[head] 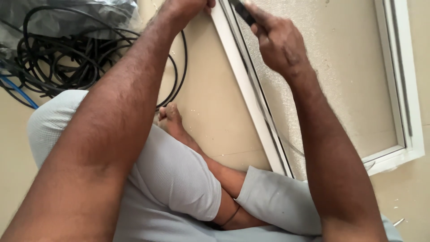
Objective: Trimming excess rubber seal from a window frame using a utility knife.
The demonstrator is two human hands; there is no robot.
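A white window frame [244,85] with fine mesh screen [340,76] lies flat on the tan floor. My left hand [186,8] rests at the frame's left rail at the top edge of view, fingers mostly cut off. My right hand [277,40] is closed around a small dark tool [243,11], its tip at the groove along the inner edge of the left rail. A thin dark strip [268,121] runs down that groove, loose near the bottom. I sit cross-legged in light grey trousers, one bare foot [170,116] beside the frame.
A tangled heap of black cord or rubber strip [58,62] lies at the upper left, with a blue cable [20,92] and crumpled clear plastic [67,18] behind it. The frame's right rail [410,89] nears the right edge. A small metal bit [397,221] lies on the floor.
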